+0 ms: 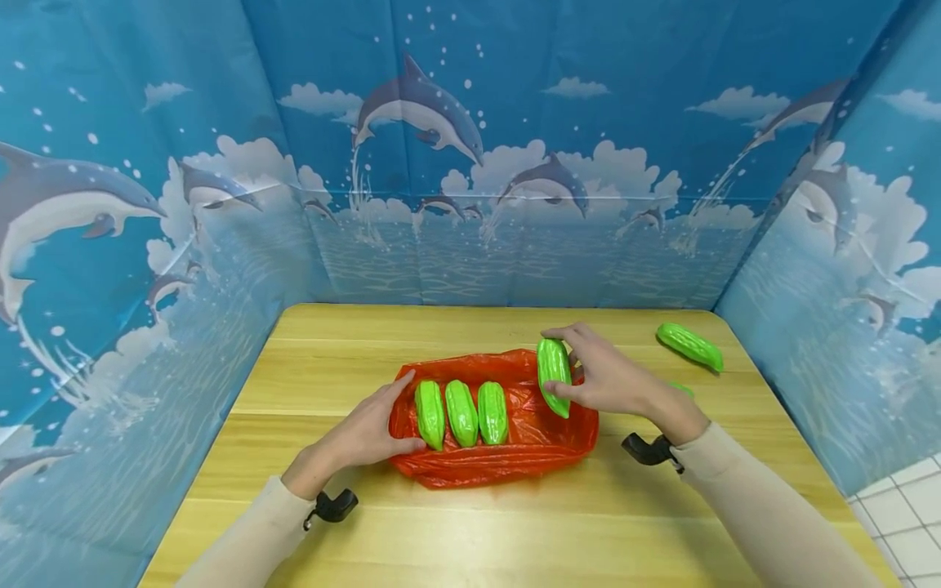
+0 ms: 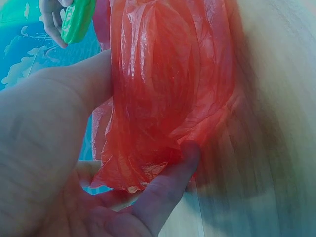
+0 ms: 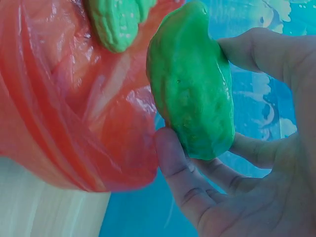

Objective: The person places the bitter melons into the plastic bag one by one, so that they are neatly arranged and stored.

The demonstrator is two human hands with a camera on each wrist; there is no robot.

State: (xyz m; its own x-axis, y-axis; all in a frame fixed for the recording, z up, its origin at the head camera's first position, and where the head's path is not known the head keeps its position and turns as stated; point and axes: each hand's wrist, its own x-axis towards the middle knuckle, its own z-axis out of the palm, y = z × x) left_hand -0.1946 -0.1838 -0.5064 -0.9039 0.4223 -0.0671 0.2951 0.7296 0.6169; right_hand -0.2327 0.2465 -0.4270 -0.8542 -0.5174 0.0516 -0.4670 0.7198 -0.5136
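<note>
A red plastic bag [image 1: 544, 459] lies spread open on the wooden table. Three green bitter melons [image 1: 461, 413] rest side by side in its left half. At the bag's left end, my left hand [image 1: 367, 429] grips the plastic between thumb and fingers. My right hand [image 1: 603, 371] pinches another bitter melon [image 3: 192, 84] between thumb and fingertips, over the right part of the bag. This melon is glossy and ridged, and stands nearly upright in the head view. Some fingers of the right hand are partly hidden behind it in the right wrist view.
On the table's far right lies one more bitter melon [image 1: 689, 346]. Beyond the right wrist peeks a small green piece [image 1: 682, 389], mostly covered by the arm. A blue dolphin-print curtain [image 1: 470, 245] borders the table [image 1: 470, 539] at the back and sides.
</note>
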